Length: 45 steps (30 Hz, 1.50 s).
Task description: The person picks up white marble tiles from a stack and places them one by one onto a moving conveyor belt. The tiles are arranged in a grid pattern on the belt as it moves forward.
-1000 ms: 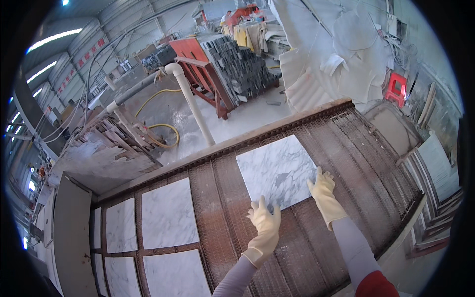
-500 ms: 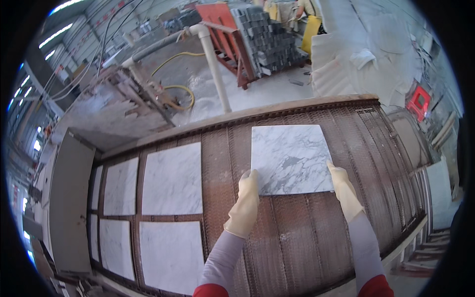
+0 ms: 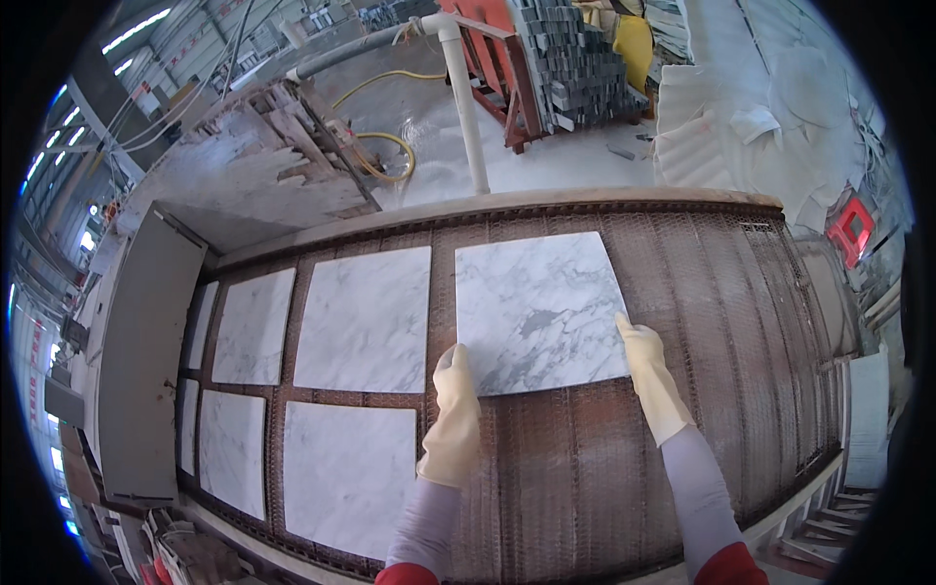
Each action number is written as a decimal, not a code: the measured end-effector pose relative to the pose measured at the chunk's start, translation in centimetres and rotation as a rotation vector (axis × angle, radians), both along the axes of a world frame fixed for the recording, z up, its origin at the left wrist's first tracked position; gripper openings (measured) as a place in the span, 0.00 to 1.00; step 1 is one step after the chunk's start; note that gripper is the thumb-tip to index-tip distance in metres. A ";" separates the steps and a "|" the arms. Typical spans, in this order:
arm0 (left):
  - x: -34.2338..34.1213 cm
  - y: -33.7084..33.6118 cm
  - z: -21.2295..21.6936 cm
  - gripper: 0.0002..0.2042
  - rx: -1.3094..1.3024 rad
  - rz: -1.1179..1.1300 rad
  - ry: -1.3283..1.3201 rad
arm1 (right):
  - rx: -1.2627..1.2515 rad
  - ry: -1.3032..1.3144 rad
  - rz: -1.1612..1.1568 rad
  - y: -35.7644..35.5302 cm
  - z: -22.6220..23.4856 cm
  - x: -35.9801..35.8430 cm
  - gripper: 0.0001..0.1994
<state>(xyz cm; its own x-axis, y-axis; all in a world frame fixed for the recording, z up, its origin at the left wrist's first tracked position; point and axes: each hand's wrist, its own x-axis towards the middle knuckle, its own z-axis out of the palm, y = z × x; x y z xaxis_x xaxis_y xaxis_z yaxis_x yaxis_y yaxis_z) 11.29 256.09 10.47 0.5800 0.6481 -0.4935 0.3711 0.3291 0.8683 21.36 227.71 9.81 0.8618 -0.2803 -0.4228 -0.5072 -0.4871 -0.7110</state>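
Observation:
Both my hands wear cream rubber gloves. Between them is a square white marble tile (image 3: 538,312) with grey veins, over the brown mesh conveyor bed (image 3: 575,468). My left hand (image 3: 451,419) is closed at the tile's lower left edge, its fingers partly hidden. My right hand (image 3: 651,375) grips the right edge, thumb on top and the other fingers out of sight beneath. To the left lies another marble tile (image 3: 363,320), a narrow gap away from the held one. Nearer to me rests a further tile (image 3: 349,478).
More tiles (image 3: 253,327) lie in two rows toward a grey metal housing (image 3: 146,361) at the left end. A raised rim (image 3: 546,198) runs along the far side. Beyond it stand a white pipe (image 3: 462,117), a yellow hose (image 3: 400,161) and a red rack (image 3: 497,58) beside stacked grey pieces.
Both hands have moved the marble tile left, closer to the tile rows. My view has shifted too, so the surroundings sit differently in the picture.

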 end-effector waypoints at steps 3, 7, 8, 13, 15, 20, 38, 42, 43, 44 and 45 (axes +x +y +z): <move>-1.0 1.5 -1.0 0.23 0.106 -0.043 0.056 | -0.179 0.022 0.156 0.8 -0.3 0.0 0.36; -3.4 1.4 2.8 0.22 0.197 -0.055 -0.041 | -0.335 0.090 0.334 1.5 1.3 -0.8 0.35; -4.1 1.0 4.4 0.22 0.321 -0.083 -0.016 | -0.345 0.098 0.340 1.3 1.2 -0.8 0.34; -9.4 0.4 10.3 0.20 0.098 -0.184 -0.183 | -0.259 0.134 0.272 0.0 1.5 -0.6 0.33; -12.3 1.5 10.7 0.20 0.136 -0.214 -0.286 | -0.135 0.055 0.204 -0.2 -0.1 -0.5 0.29; -17.7 3.8 12.6 0.21 0.170 -0.134 -0.236 | 0.700 -0.115 -0.240 -2.6 0.7 -1.9 0.21; -26.1 -8.6 13.1 0.33 -0.108 -1.038 -0.498 | 0.602 -0.299 -0.595 -12.0 8.0 -46.6 0.20; -30.7 -14.2 13.7 0.28 -0.196 -1.225 -0.680 | 0.624 -0.388 -0.694 -14.1 6.7 -52.1 0.20; -31.7 -15.6 14.0 0.26 -0.212 -1.230 -0.819 | 0.638 -0.414 -0.728 -14.5 6.5 -52.8 0.20; -31.7 -16.9 14.0 0.25 -0.274 -1.299 -0.674 | 0.648 -0.405 -0.746 -15.1 6.4 -53.6 0.19; -31.5 -18.2 14.0 0.25 -0.332 -1.362 -0.525 | 0.599 -0.392 -0.733 -15.8 6.5 -54.3 0.19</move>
